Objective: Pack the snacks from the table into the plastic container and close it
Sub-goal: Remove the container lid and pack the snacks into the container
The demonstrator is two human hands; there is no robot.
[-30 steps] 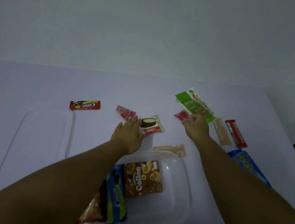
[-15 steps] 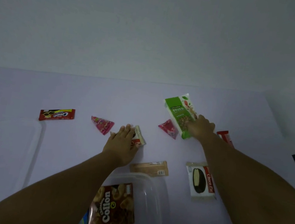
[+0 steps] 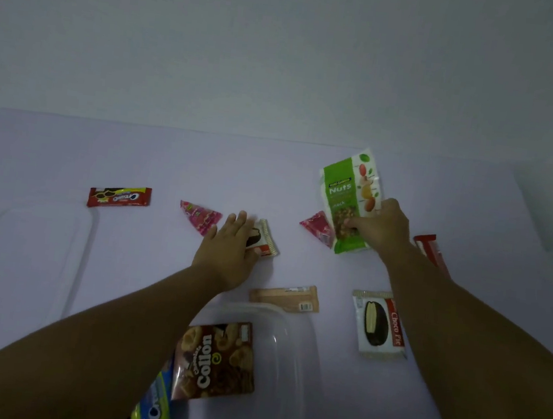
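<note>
Right grip (image 3: 381,226) pinches the nuts bag (image 3: 350,197), lifted and tilted above the tabletop (image 3: 68,151). Left grip (image 3: 229,252) lies flat, fingers straight, on a small choco pie (image 3: 263,240). Container (image 3: 288,365) sits near, lidless, holding a Collon box (image 3: 216,361) and Oreo pack (image 3: 155,412). Lid (image 3: 32,250) lies far left. Second Choco Pie (image 3: 381,324), tan wafer (image 3: 287,296), two pink packets (image 3: 200,216) (image 3: 317,228) lie loose.
</note>
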